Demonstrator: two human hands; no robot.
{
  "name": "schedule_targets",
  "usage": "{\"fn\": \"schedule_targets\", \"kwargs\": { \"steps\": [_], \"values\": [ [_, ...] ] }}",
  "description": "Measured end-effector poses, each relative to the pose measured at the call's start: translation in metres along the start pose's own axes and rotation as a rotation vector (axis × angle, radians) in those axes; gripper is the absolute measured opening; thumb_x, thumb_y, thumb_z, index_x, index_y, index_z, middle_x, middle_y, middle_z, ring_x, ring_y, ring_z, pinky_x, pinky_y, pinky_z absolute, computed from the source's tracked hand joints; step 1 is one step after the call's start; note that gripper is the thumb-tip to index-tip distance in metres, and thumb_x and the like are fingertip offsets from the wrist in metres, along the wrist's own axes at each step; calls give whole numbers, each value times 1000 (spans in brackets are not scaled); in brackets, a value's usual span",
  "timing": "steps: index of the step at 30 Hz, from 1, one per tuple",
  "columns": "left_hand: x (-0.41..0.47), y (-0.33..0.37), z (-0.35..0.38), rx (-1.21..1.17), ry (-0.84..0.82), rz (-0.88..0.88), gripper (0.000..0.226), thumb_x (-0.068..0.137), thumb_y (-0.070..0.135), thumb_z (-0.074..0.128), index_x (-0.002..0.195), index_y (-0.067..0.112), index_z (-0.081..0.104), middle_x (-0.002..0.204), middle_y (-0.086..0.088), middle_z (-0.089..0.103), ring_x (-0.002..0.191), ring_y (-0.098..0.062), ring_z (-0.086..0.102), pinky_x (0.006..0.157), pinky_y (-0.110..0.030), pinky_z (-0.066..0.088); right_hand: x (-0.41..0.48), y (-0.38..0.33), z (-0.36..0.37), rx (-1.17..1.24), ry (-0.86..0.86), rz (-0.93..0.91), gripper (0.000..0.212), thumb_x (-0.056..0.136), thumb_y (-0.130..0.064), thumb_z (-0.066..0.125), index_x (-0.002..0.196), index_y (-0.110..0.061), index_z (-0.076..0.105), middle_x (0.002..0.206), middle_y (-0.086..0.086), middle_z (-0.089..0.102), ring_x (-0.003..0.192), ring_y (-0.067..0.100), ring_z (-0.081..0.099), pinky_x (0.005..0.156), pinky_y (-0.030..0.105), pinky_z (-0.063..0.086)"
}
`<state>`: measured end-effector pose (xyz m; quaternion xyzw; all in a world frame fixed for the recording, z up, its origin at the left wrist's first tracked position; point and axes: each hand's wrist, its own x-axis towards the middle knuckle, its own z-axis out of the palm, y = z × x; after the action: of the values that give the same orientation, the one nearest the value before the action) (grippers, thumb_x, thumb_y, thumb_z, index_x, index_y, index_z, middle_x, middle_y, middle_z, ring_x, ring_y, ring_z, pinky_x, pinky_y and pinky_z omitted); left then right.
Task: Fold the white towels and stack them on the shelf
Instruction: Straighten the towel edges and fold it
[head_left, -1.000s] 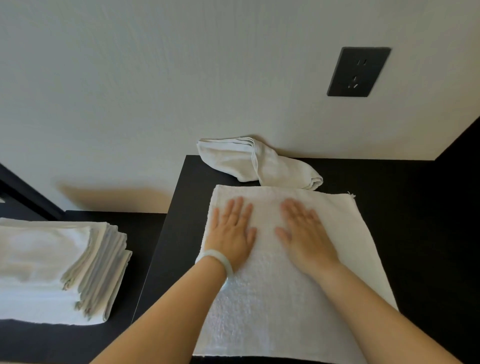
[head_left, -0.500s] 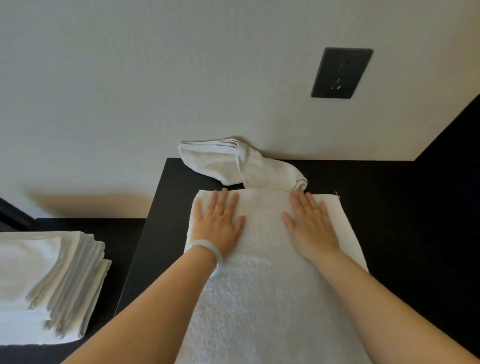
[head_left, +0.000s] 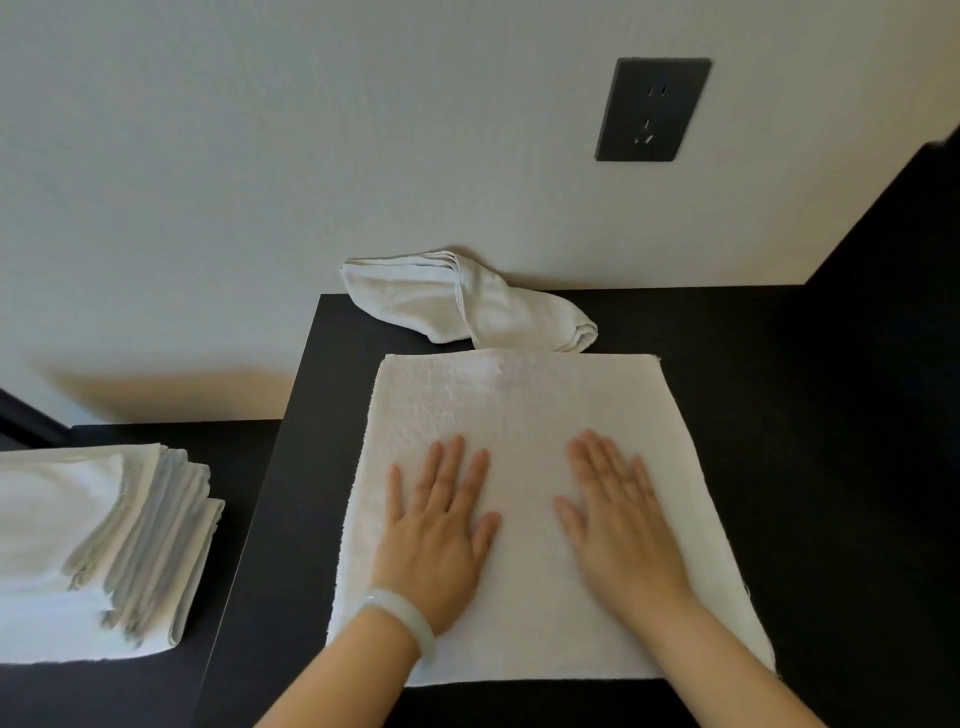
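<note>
A white towel (head_left: 519, 405) lies spread flat on the black tabletop (head_left: 779, 415). My left hand (head_left: 436, 530) presses flat on its near left part, fingers straight and spread, a pale bangle on the wrist. My right hand (head_left: 623, 519) lies flat on the near right part, fingers straight. Behind the spread towel a loosely rolled white towel (head_left: 467, 301) rests against the wall. A stack of folded white towels (head_left: 98, 545) sits on a lower black surface at the left.
The black tabletop's left edge (head_left: 291, 431) drops to the lower surface (head_left: 244, 452) holding the stack. A dark wall socket (head_left: 652, 109) sits on the pale wall above. A dark panel (head_left: 893, 218) rises at the right.
Both hands have slid back toward me along the towel, from its far edge to its near half. The camera view has shifted a little.
</note>
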<state>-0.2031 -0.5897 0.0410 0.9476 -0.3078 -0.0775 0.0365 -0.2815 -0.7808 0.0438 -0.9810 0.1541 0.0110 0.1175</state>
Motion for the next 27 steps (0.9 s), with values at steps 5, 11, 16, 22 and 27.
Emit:
{"fn": "schedule_targets", "kwargs": {
  "steps": [5, 11, 16, 22, 27],
  "values": [
    [-15, -23, -12, 54, 11, -129, 75, 78, 63, -27, 144, 29, -35, 153, 2, -38, 145, -22, -30, 117, -49, -20, -18, 53, -29, -94, -18, 232, 79, 87, -66, -5, 152, -22, -14, 162, -5, -18, 145, 7, -22, 122, 35, -11],
    [-15, 20, -23, 84, 20, 151, 62, 97, 55, 23, 141, 22, 52, 149, -5, 45, 137, -25, 44, 108, -44, 21, -15, -4, -16, 11, -89, -177, 66, 104, -53, 16, 145, -29, -29, 151, -18, -38, 133, -4, -42, 104, 19, -36],
    [-20, -23, -8, 60, 129, 142, 63, 101, 56, 14, 137, 25, 55, 154, 5, 38, 149, -8, 3, 111, -39, 16, -15, 39, -23, -66, -180, -139, 65, 104, -54, 18, 148, -31, -23, 154, -19, -32, 134, -6, -36, 94, 10, -39],
    [-27, -37, -16, 157, 110, 310, 62, 91, 66, 32, 139, 29, 44, 163, 9, 8, 150, -13, -4, 110, -30, 13, -11, 56, -31, -53, -330, -254, 75, 95, -68, 26, 142, -41, -26, 141, -33, -42, 134, -8, -38, 94, 6, -36],
    [-40, -36, -8, 272, 73, 460, 66, 87, 74, 42, 141, 37, 50, 147, 10, 48, 142, -19, 19, 111, -37, 12, -17, 43, -35, -165, -333, -388, 79, 97, -65, 9, 157, -14, 4, 149, -9, 49, 132, 4, 47, 117, 30, -7]
  ]
}}
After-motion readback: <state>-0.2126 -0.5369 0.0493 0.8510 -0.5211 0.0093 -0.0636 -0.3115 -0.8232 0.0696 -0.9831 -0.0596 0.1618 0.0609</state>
